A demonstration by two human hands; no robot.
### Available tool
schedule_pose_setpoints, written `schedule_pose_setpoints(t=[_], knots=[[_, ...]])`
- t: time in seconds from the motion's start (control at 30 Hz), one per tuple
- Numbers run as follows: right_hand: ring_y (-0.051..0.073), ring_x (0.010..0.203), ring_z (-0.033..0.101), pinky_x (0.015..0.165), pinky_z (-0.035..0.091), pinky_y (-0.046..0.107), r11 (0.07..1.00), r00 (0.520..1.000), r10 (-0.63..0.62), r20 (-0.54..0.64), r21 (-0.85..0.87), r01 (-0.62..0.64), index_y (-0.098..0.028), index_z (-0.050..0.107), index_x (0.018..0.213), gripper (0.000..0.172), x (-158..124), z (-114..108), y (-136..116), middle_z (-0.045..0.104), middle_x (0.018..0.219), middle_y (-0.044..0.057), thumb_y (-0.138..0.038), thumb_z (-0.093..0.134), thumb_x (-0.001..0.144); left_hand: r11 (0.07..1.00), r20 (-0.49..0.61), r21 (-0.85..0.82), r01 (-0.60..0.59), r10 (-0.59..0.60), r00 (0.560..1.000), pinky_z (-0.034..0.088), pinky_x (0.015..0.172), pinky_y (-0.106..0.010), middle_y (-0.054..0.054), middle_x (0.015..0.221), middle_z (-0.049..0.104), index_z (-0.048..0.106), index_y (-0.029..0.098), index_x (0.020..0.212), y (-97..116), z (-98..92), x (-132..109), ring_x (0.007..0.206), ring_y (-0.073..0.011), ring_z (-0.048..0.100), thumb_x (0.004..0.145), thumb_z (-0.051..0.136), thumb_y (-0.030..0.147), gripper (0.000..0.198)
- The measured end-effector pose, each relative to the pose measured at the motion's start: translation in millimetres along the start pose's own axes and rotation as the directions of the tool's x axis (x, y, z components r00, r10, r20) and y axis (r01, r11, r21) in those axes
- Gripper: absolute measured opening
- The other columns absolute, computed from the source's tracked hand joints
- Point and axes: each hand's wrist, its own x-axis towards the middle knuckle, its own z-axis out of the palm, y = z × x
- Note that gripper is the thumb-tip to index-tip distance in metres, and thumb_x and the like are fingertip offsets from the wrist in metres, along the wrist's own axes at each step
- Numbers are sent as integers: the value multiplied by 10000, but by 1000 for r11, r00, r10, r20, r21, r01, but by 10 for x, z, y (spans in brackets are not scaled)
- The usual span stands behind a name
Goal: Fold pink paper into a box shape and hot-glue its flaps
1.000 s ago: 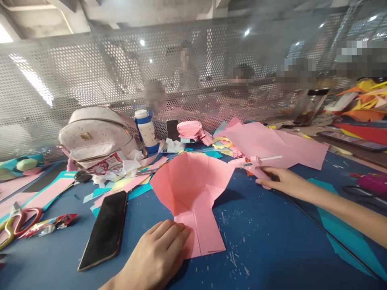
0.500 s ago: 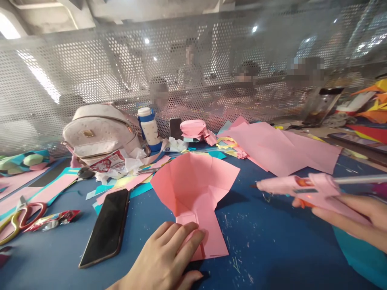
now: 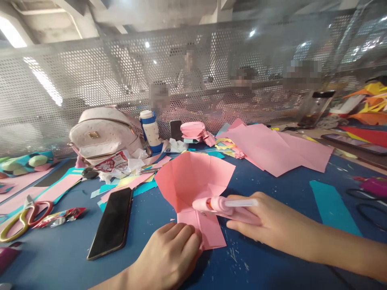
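A folded pink paper piece (image 3: 196, 177) stands on the blue table in front of me, its upper part flared wide and its lower part a narrow flat strip. My left hand (image 3: 171, 249) is closed at the left edge of that lower strip, fingers curled over the paper. My right hand (image 3: 260, 225) grips a pink hot glue gun (image 3: 223, 207) with a clear glue stick poking out at its back. The gun hovers over the middle fold of the paper. Its nozzle tip is hard to make out against the pink.
To the left lie a black phone (image 3: 111, 223), scissors (image 3: 26, 219) and a snack wrapper (image 3: 60, 217). A white backpack (image 3: 104, 135) and a bottle (image 3: 151, 131) stand behind. Pink sheets (image 3: 275, 149) lie back right, a teal strip (image 3: 334, 207) at right. People sit beyond a perforated screen (image 3: 121, 68).
My right hand has brought the glue gun from the right side leftward over the pink paper. My left fingers, stretched over the paper before, have curled in at its edge.
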Motion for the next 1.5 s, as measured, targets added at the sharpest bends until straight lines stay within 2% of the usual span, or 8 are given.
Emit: schedule_pose_setpoints(t=[0.17,0.27,0.4,0.5,0.6,0.7,1.2,1.5], knots=[[176,607,638,557,449,226,998,999,12,50,63,-16,-242,669,1138,306,159,101,-23,690,677,8,-364,509,907,992,45,125,26,-32,998,399,472,-295,-35,705,579,512,171,732,-42,21,12,545,-173,511,905,386,75,235],[141,433,562,458,398,210,989,987,114,111,81,-124,-228,642,1182,363,156,125,12,610,519,-18,-421,504,908,977,37,213,5,-13,999,422,485,-307,-64,766,624,587,134,853,-59,46,4,587,-194,542,890,409,69,192],[124,425,571,448,409,189,977,978,158,133,120,-174,-231,595,1258,407,116,128,51,588,504,-35,-422,501,911,956,95,293,14,-44,994,491,567,-330,-129,960,668,605,60,1088,-49,81,-13,733,-232,603,858,448,56,279],[122,426,575,435,415,180,965,970,196,146,145,-217,-224,552,1309,448,87,134,84,567,485,-47,-429,494,915,952,116,298,65,-103,988,516,620,-347,-127,1068,650,641,94,1044,-26,106,-4,797,-237,610,870,526,154,217],[121,435,572,432,422,178,953,962,219,163,176,-247,-218,548,1309,460,64,141,130,558,491,-48,-446,496,913,943,124,297,153,-197,973,520,622,-357,-97,995,645,667,129,950,-9,120,12,776,-230,600,833,640,389,286],[110,435,552,436,430,178,944,960,217,180,213,-253,-226,561,1285,438,49,145,172,553,504,-51,-460,478,923,941,161,289,177,-230,960,514,618,-357,-73,918,628,665,132,958,-2,119,11,763,-227,587,781,681,484,395],[104,428,531,441,434,181,886,938,223,266,347,-309,-191,552,1251,453,122,205,214,556,495,-41,-502,464,933,927,102,319,196,-239,966,481,614,-345,-67,906,653,665,111,1047,-7,147,-51,709,-211,566,775,700,450,436],[101,431,512,459,423,195,850,927,205,313,413,-327,-170,564,1190,464,167,188,190,555,505,-38,-539,452,933,915,40,376,149,-176,984,405,571,-336,-63,779,624,692,133,854,44,167,-133,651,-212,525,820,640,461,333]])
